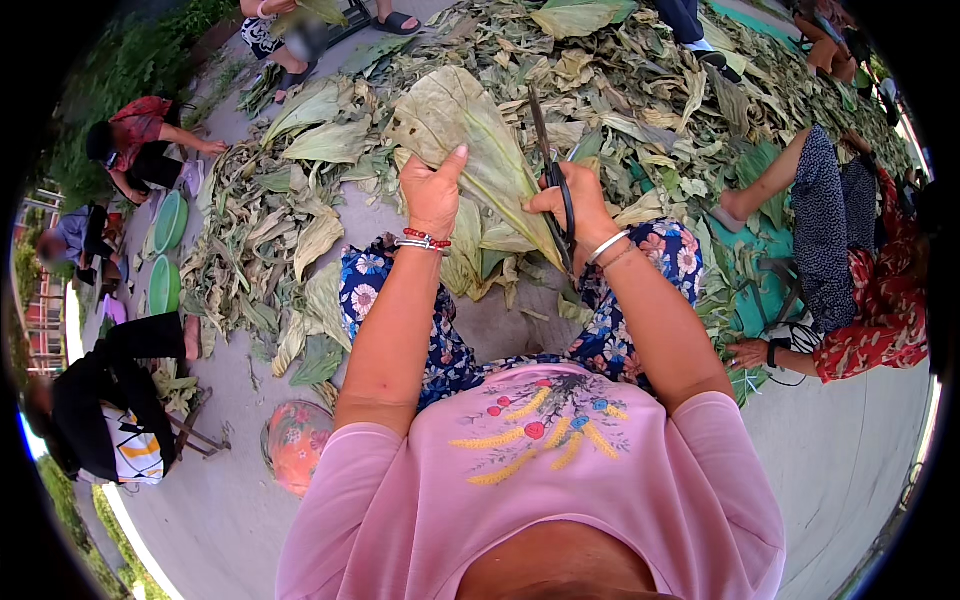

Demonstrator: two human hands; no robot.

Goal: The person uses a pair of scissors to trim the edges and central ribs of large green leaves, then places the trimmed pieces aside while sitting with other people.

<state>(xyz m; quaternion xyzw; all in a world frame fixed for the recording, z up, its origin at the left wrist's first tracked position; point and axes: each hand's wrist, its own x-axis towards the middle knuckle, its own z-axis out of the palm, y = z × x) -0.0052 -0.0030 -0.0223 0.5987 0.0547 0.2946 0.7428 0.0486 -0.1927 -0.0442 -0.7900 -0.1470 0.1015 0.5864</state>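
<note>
A large, broad, pale yellow-green leaf (459, 112), partly dried and marked with brown spots, is stretched out in front of me. My left hand (433, 191) pinches its left edge, thumb on top. The leaf narrows toward a pointed end near my right knee. My right hand (574, 199) holds black-handled scissors (559, 184) with their dark blades pointing away from me. The thumb and fingers of that hand also touch the leaf's right edge. Whether the blades are parted is hard to tell. Under the leaf, more leaves (466, 251) lie between my knees.
A wide heap of drying leaves (622, 82) spreads ahead and to the left. Green basins (164, 285) stand at left. An orange floral cushion (296, 446) lies at my left side. Seated people are around the heap; one person's hand (748, 352) is close on my right.
</note>
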